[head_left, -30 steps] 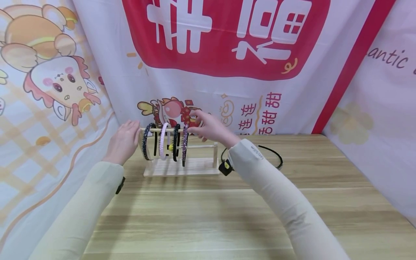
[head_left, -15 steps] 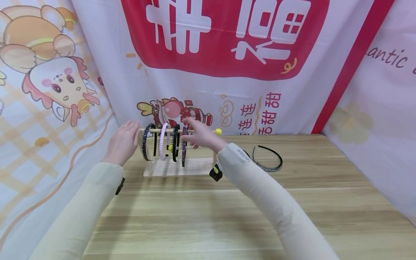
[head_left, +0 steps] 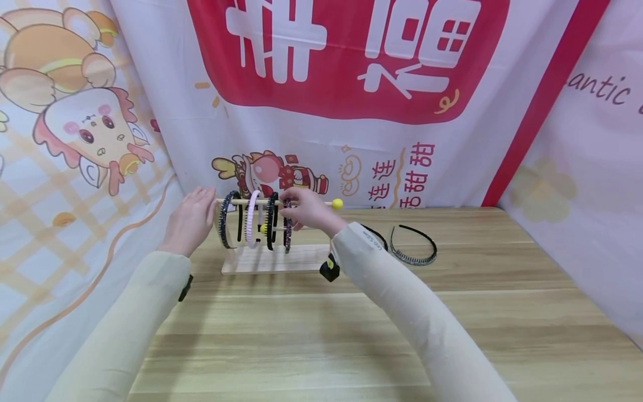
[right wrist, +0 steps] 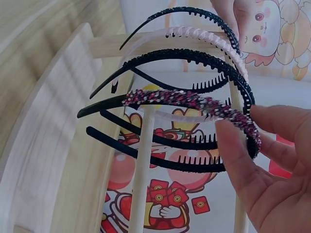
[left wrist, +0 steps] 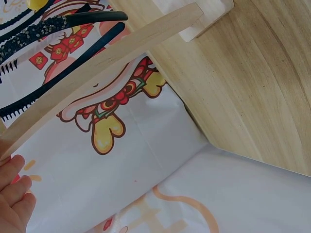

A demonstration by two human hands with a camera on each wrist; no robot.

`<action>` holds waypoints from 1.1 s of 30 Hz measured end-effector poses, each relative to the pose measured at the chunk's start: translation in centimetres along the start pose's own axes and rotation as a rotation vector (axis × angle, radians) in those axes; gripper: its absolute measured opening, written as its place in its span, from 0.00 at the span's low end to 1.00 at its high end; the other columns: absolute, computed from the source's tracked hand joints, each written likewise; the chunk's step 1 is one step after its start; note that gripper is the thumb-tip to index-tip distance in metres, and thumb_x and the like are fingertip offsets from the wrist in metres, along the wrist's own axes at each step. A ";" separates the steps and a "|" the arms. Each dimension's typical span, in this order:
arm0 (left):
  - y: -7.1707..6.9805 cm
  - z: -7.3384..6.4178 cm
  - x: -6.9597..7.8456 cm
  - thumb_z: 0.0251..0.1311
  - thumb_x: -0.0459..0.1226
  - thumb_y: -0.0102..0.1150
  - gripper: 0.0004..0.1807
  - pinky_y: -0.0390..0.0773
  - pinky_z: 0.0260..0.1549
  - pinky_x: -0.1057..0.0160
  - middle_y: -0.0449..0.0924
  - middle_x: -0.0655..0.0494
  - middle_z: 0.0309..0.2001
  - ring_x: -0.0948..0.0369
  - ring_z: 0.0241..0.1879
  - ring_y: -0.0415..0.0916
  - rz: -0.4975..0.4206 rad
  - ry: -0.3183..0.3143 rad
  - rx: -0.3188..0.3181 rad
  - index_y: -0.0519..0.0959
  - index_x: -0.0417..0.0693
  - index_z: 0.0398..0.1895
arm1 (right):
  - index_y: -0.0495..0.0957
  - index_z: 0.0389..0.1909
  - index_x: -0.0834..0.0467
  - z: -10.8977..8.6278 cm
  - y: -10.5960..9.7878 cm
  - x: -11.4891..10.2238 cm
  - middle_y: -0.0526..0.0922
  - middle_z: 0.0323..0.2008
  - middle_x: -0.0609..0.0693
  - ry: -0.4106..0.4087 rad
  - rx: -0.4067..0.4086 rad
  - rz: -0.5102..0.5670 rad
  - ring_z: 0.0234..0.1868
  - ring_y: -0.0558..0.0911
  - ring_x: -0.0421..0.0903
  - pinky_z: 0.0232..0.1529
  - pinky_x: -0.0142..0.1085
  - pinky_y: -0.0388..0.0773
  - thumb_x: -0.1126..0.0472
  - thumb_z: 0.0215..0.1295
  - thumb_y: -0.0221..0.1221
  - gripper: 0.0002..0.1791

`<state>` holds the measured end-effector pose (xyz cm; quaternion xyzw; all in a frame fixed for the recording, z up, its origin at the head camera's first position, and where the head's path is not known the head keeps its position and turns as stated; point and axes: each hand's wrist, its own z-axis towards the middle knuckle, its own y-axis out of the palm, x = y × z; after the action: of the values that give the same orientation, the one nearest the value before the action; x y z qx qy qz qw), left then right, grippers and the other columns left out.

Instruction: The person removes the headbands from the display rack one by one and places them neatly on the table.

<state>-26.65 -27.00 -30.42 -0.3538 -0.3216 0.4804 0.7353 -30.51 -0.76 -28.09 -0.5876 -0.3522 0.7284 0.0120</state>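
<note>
Right hand (head_left: 310,211) reached to the wooden rack (head_left: 281,259) at the back of the surface (head_left: 351,335), grip pinched narrow on the sparkly pink headband (right wrist: 194,101), thumb and fingertips (right wrist: 233,145) closed round its beaded band. Hung over the top dowel (head_left: 326,203), that headband, last in the row toward 3 o'clock, just beside a black toothed headband (head_left: 272,220), then a pale pink one (head_left: 251,220) and a dark beaded one (head_left: 224,220) toward 9 o'clock. Left hand (head_left: 193,219) set flat against the rack's 9 o'clock end, fingers straight and relaxed, grip wide, nothing held; only fingertips seen in the left wrist view beside the end post (left wrist: 97,73). Yellow knob (head_left: 337,204) capped the dowel's 3 o'clock end. Two more black headbands (head_left: 414,245) lay flat on the surface, toward 3 o'clock of the rack, apart from it. Printed red-and-white cloth (head_left: 351,84) hung behind.
</note>
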 end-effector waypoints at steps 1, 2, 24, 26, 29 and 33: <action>0.0 0.0 0.0 0.69 0.34 0.42 0.21 0.50 0.65 0.49 0.64 0.31 0.58 0.39 0.62 0.56 0.000 -0.001 -0.001 0.64 0.27 0.59 | 0.70 0.56 0.59 0.0 0.0 0.0 0.72 0.57 0.56 -0.002 0.010 0.003 0.26 0.80 0.50 0.28 0.37 0.83 0.65 0.61 0.59 0.22; -0.1 0.0 0.0 0.69 0.34 0.42 0.21 0.49 0.65 0.49 0.64 0.31 0.58 0.39 0.62 0.56 0.000 -0.002 -0.002 0.64 0.27 0.59 | 0.70 0.56 0.59 0.0 -0.1 0.1 0.72 0.56 0.56 -0.003 0.018 0.006 0.25 0.80 0.49 0.27 0.37 0.83 0.65 0.61 0.59 0.21; -0.2 -0.2 0.3 0.68 0.33 0.42 0.20 0.51 0.65 0.49 0.66 0.31 0.57 0.39 0.61 0.58 0.020 0.001 0.013 0.65 0.27 0.58 | 0.70 0.56 0.59 -2.0 -3.4 -0.6 0.71 0.54 0.54 -0.093 0.121 -0.028 0.23 0.80 0.51 0.24 0.36 0.82 0.65 0.63 0.57 0.20; -0.2 -0.2 0.3 0.68 0.33 0.42 0.20 0.50 0.65 0.49 0.66 0.30 0.57 0.39 0.61 0.58 0.021 0.002 0.010 0.65 0.27 0.58 | 0.70 0.56 0.59 -2.2 -3.7 -0.7 0.70 0.56 0.53 -0.094 0.128 -0.018 0.24 0.80 0.51 0.25 0.37 0.82 0.66 0.63 0.57 0.20; -0.2 -0.2 0.3 0.68 0.33 0.42 0.20 0.50 0.65 0.49 0.66 0.31 0.57 0.39 0.61 0.57 0.024 0.002 0.007 0.65 0.27 0.58 | 0.70 0.57 0.58 -2.6 -4.3 -0.8 0.69 0.58 0.52 -0.091 0.142 -0.020 0.24 0.80 0.51 0.26 0.37 0.82 0.66 0.62 0.57 0.21; -0.1 -0.2 0.3 0.68 0.33 0.42 0.20 0.50 0.65 0.49 0.66 0.31 0.57 0.39 0.61 0.58 0.022 0.000 0.007 0.65 0.27 0.58 | 0.70 0.57 0.57 -3.1 -5.1 -1.1 0.68 0.60 0.51 -0.095 0.168 -0.042 0.23 0.80 0.50 0.26 0.36 0.82 0.65 0.62 0.57 0.21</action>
<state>-26.33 -26.84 -30.41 -0.3545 -0.3159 0.4895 0.7314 -29.49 4.20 -24.69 -0.5420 -0.3023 0.7819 0.0596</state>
